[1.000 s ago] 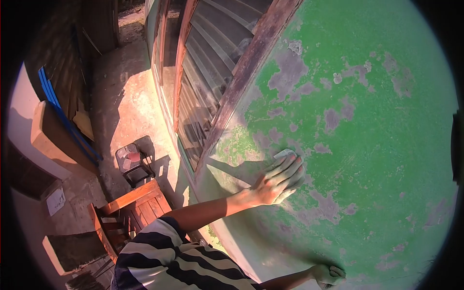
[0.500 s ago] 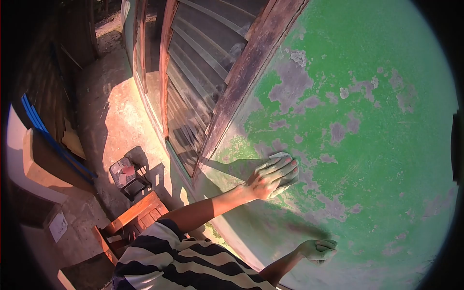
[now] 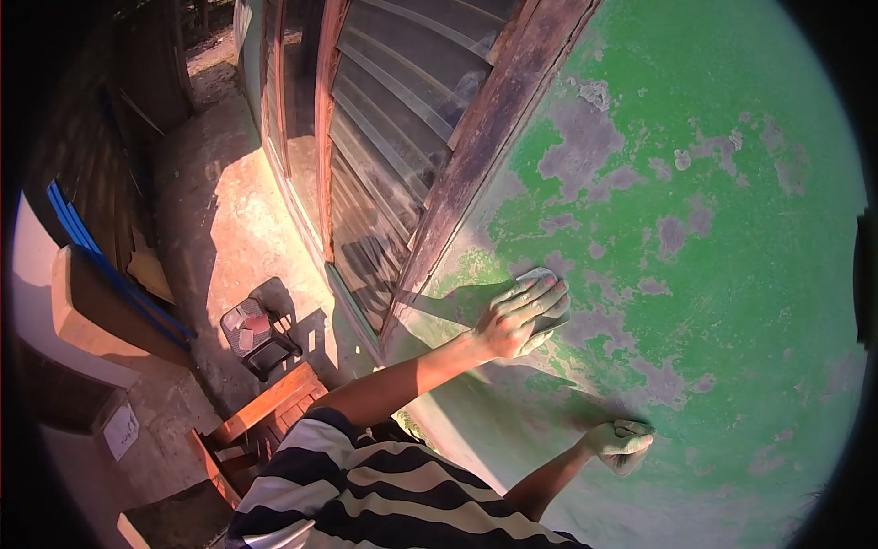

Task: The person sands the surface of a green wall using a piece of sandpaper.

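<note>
My left hand point(image 3: 519, 318) presses palm-down against the green wall point(image 3: 759, 274), where grey patches show through flaking paint. Under its fingers is a thin pale sheet point(image 3: 538, 274), its edge showing past the fingertips. Pale dust coats those fingers. Lower on the wall, my right hand point(image 3: 620, 441) touches the surface with its fingers curled; what they hold, if anything, is too hidden to name.
A weathered wooden window frame point(image 3: 494, 133) with louvred slats borders the wall. Left of it stand a small dark stool point(image 3: 261, 337) with items on top and a wooden chair point(image 3: 270, 403). Blue strips point(image 3: 110, 261) lean at the far left, near a white paper point(image 3: 121, 432).
My left hand has shifted slightly up along the wall with the pale sheet. My right hand has moved up the wall. The view has also shifted a little.
</note>
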A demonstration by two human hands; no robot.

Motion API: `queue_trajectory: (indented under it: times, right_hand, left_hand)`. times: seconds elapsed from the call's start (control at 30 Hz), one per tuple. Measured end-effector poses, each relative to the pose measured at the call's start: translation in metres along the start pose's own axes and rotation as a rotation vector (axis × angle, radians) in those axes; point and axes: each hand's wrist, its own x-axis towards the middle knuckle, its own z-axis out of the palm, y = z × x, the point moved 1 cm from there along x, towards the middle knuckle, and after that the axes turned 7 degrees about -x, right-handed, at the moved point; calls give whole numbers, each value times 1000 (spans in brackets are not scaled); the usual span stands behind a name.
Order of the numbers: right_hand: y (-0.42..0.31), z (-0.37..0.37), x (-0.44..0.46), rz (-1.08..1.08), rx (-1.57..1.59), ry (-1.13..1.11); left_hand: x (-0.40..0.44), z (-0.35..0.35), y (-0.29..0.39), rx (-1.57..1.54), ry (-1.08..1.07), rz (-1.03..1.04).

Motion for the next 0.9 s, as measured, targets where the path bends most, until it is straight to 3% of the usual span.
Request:
queue_trajectory:
  times: [0.03, 0.1, 0.13, 0.17, 0.27, 0.33, 0.5, 0.63, 0.73, 0.9]
  right_hand:
    - [2, -2, 0, -7, -3, -1]
    - [4, -4, 0, -73, 21, -36]
    - [4, -4, 0, -66, 14, -36]
    - [3, -3, 0, -54, 9, -36]
    - [0, -4, -1, -35, 2, -36]
    - [1, -2, -2, -35, 17, -35]
    - [-1, -5, -4, -20, -27, -59]
    - [-1, -6, -2, -42, -45, -79]
    - [0, -6, -3, -74, -53, -73]
    - [-6, 1, -2, -45, -36, -44]
  left_hand:
    - [12, -8, -10, 29, 21, 26]
    - [49, -26, -30, 100, 262, -179]
    - [55, -30, -49, -23, 395, -326]
    - [55, -35, -62, -120, 378, -490]
    - [26, -22, -53, -72, 284, -546]
    - [15, -13, -18, 58, 334, -297]
    - [0, -19, -25, 58, 153, -160]
    - [32, -30, -50, -131, 305, -378]
    - [7, -14, -44, -77, 209, -399]
    - [-25, 2, -5, -10, 150, -258]
